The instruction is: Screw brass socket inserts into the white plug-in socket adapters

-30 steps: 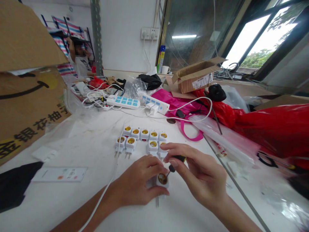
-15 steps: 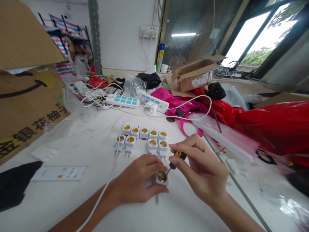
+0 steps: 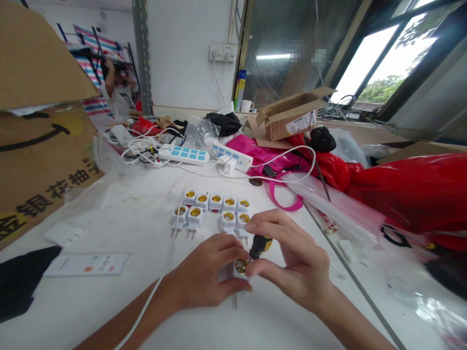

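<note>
A thin white cable lies on the white counter, right by the left arm. A tug from the arm could drag it. The left hand is curled shut around a small white plug socket with a gold hole and holds it down on the near part of the counter. Just behind sit more little white sockets, and a big bump could scatter them. A little screwdriver with a black and yellow handle pokes into the gold hole. If the tip slips out, I think it could jab a finger or tip the socket. The right hand pinches the handle with closed fingers, very near the tip.
</note>
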A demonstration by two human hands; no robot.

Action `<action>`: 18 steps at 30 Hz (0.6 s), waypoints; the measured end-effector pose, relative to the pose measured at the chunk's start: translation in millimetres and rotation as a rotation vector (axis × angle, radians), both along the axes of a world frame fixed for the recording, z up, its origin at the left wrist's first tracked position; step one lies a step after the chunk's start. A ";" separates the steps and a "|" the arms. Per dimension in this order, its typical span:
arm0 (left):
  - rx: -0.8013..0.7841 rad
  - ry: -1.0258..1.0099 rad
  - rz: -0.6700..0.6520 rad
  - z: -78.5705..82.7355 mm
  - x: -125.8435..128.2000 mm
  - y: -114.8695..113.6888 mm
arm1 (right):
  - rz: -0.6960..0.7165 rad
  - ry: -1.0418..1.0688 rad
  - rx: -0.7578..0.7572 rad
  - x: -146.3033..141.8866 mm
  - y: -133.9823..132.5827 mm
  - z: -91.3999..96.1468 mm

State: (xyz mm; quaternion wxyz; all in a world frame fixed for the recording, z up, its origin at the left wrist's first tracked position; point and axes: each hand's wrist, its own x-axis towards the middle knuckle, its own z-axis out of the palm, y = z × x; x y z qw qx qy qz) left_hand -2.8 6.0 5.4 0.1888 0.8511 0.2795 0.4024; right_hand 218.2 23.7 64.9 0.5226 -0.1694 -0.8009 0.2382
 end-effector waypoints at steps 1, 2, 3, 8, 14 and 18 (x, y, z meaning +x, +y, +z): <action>0.006 -0.001 0.000 0.3 0.0 0.2 | -0.030 0.023 0.008 -1.6 -0.2 -1.7; 0.008 -0.003 -0.002 0.6 0.0 0.3 | -0.053 0.041 0.006 -3.1 -1.0 -2.6; 0.005 -0.004 -0.006 0.9 -0.1 0.4 | -0.062 0.051 -0.004 -4.3 -2.2 -2.6; -0.021 -0.006 -0.017 1.1 -1.0 -0.2 | 0.014 -0.030 -0.076 -2.4 -8.0 9.7; -0.013 -0.007 0.024 2.1 0.1 -0.4 | 0.056 -0.127 -0.072 3.4 -6.4 11.6; 0.000 -0.017 -0.004 3.4 0.9 -0.2 | -0.079 0.012 0.061 0.0 -3.4 1.5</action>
